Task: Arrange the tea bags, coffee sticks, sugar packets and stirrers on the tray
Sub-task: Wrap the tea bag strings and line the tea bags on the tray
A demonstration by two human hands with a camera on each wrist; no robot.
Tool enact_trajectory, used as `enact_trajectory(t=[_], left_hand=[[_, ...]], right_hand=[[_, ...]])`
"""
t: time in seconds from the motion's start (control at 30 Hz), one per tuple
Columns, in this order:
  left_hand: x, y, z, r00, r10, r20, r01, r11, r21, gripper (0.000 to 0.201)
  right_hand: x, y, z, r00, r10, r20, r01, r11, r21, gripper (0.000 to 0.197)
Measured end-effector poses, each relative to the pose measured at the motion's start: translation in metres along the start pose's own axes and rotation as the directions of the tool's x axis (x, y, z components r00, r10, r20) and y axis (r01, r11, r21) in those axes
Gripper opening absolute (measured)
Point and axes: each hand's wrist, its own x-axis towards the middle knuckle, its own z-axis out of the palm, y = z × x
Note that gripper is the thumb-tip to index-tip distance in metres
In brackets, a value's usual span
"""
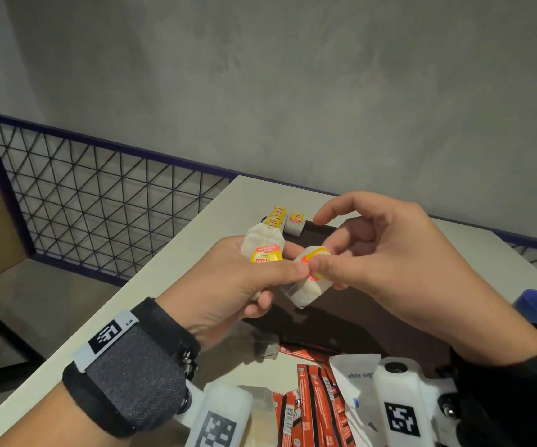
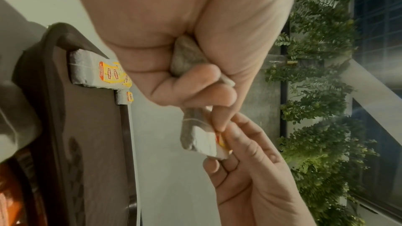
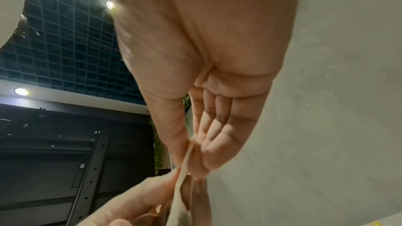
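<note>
Tea bag in transfer (image 1: pixel 309 285): held in the air above the tray, white pouch with a yellow-red tag, pinched from both sides at the tag end.
Left hand (image 1: pixel 228 285): fingers curled round a second tea bag (image 1: pixel 262 243) lying in the palm; thumb tip also presses the tag of the bag in transfer.
Right hand (image 1: pixel 389 253): thumb and middle fingers pinch the bag in transfer; index finger is raised and bent above it.
Tray (image 1: pixel 341 317): dark brown, on the white table (image 1: pixel 170 275), below both hands.
Tea bags on tray (image 1: pixel 285 221): small group at the far left corner, tags up, touching one another.
Coffee sticks (image 1: pixel 315 404): red, loose pile on the table at the near edge of the tray.
Sugar packet (image 1: pixel 354 379): white, printed "white sug…", lying over the sticks.
Left wrist view: confirms the pouch clamped in the left palm (image 2: pixel 187 57).
</note>
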Motion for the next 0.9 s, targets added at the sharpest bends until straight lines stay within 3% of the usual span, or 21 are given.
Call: enact_trajectory(t=[0.13, 0.2, 0.3, 0.37, 0.47, 0.63, 0.77, 0.9], left_hand=[[0.003, -0.001, -0.001, 0.995, 0.018, -0.098, -0.025, 0.997, -0.069, 0.021], [0.005, 0.0, -0.003, 0.988, 0.021, -0.15, -0.04, 0.992, -0.121, 0.019], [0.007, 0.002, -0.005, 0.984, 0.02, -0.177, -0.049, 0.986, -0.157, 0.023], [0.007, 0.001, -0.005, 0.984, 0.017, -0.177, -0.044, 0.987, -0.151, 0.021], [0.012, -0.001, -0.009, 0.967, -0.023, -0.255, -0.022, 0.985, -0.174, 0.019], [0.023, 0.003, -0.03, 0.897, -0.229, -0.378, 0.071, 0.919, -0.389, 0.016], [0.025, 0.005, -0.042, 0.874, -0.274, -0.4, 0.066, 0.885, -0.461, 0.024], [0.025, 0.004, -0.042, 0.877, -0.266, -0.399, 0.056, 0.883, -0.467, 0.025]], right_hand=[[0.001, -0.001, -0.001, 0.991, 0.01, -0.132, 0.006, 0.993, 0.114, 0.048], [0.004, -0.001, -0.006, 0.991, 0.063, -0.12, -0.049, 0.992, 0.117, 0.05], [0.015, -0.001, -0.009, 0.982, 0.165, 0.094, -0.169, 0.985, 0.027, 0.037], [0.029, -0.005, -0.011, 0.954, 0.193, 0.23, -0.192, 0.981, -0.026, 0.021], [0.062, -0.013, -0.022, 0.913, 0.233, 0.335, -0.188, 0.969, -0.163, 0.014], [0.138, 0.004, -0.031, 0.914, 0.334, 0.228, -0.203, 0.866, -0.456, 0.016], [0.169, 0.043, -0.02, 0.827, 0.53, 0.189, -0.305, 0.705, -0.64, 0.011], [0.183, 0.072, -0.005, 0.77, 0.612, 0.184, -0.397, 0.684, -0.612, 0.008]])
